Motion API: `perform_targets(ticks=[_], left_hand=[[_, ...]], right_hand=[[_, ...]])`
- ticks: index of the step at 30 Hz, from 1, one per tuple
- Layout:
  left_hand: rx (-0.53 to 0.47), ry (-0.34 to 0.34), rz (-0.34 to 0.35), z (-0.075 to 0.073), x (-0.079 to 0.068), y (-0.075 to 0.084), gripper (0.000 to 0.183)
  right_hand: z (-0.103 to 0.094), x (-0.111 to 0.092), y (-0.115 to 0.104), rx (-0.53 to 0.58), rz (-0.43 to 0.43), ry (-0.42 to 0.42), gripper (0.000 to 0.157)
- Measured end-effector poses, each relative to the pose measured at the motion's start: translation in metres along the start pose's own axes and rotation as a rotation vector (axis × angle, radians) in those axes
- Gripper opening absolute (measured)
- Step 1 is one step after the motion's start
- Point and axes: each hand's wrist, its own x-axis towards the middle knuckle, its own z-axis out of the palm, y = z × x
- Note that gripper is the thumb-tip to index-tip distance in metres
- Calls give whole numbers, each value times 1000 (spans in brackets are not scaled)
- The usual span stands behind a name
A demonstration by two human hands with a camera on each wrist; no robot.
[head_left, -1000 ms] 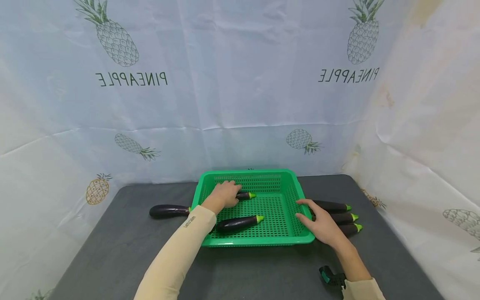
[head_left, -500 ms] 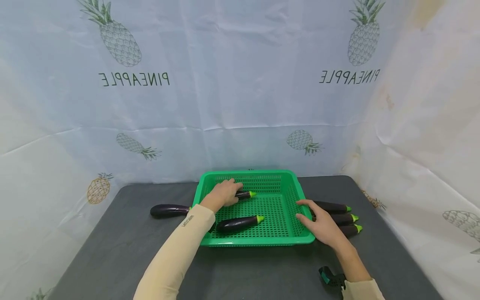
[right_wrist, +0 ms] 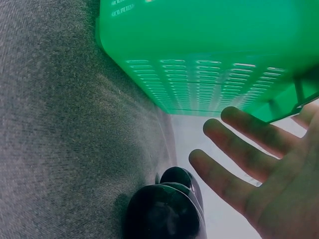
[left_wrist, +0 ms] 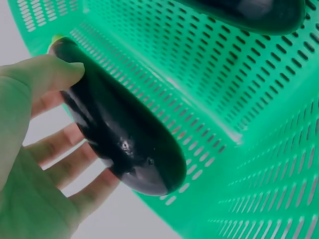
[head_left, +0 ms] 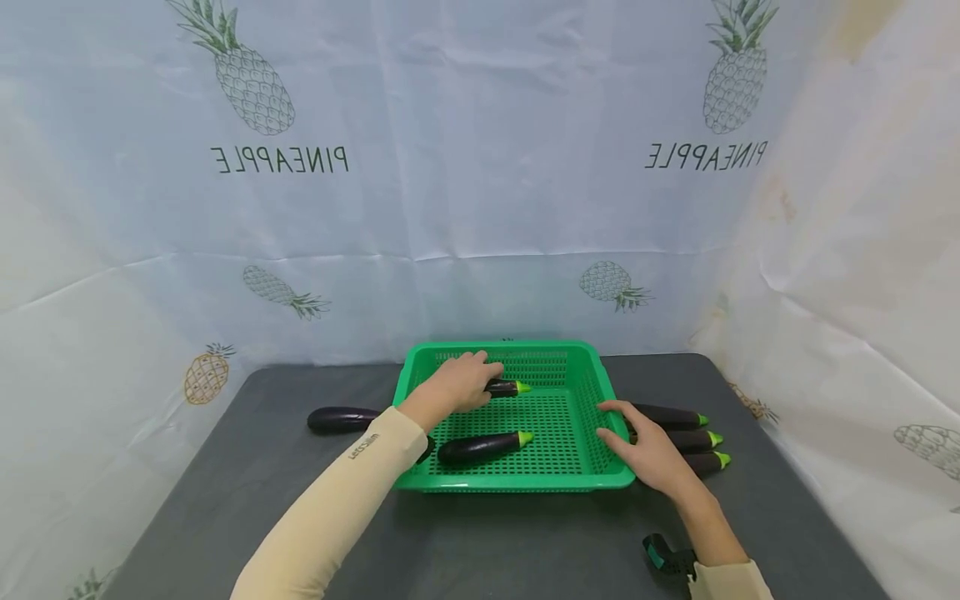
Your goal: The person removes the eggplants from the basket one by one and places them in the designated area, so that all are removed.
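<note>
My left hand (head_left: 461, 385) is inside the green plastic basket (head_left: 517, 482), near its back left. It grips a dark eggplant (left_wrist: 119, 119) between thumb and fingers, close to the basket's perforated wall. In the head view the hand hides most of this eggplant (head_left: 508, 388), leaving the green-stemmed end visible. A second eggplant (head_left: 483, 448) lies in the front of the basket. At the basket's right rim is my right hand (head_left: 651, 450), its thumb and forefinger reaching over the edge. The right wrist view shows several straight fingers (right_wrist: 239, 149) outside the basket wall.
Three eggplants (head_left: 678, 440) lie side by side on the dark table (head_left: 510, 546), right of the basket. Another eggplant (head_left: 341, 420) is left of the basket, partly behind my left sleeve. A pineapple-print curtain (head_left: 480, 200) stands behind the table.
My left hand has shifted slightly right with the eggplant it grips. The head view has turned a little, and my right hand stays at the basket's rim.
</note>
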Motion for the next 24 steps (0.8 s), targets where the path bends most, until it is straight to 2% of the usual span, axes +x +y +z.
perform_targets(ticks=[10, 18, 24], left_hand=[[60, 17, 53, -18, -17, 5, 47], [97, 97, 130, -27, -36, 4, 40], [122, 153, 154, -32, -49, 3, 38]], right_hand=[[0, 0, 1, -3, -9, 1, 51], [1, 1, 1, 5, -3, -3, 52], [0, 1, 1, -1, 7, -4, 52]])
